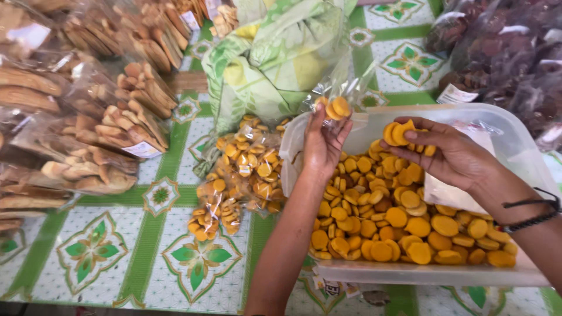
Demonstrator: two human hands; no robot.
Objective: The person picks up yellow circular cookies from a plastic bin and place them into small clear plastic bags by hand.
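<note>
Head view: the left hand (323, 143) pinches open a small clear plastic bag (338, 96) holding a few round orange biscuits, raised above the clear plastic tub (515, 137) heaped with the same orange discs (386, 225); the right hand (453, 155) has its fingers closed on a stack of round orange biscuits (399, 133), just beside the bag's mouth; a slack bag mouth could let biscuits miss and drop; too tight a grip might crack them; filled packets (246, 169) lie near on the green-patterned tablecloth (117, 246).
</note>
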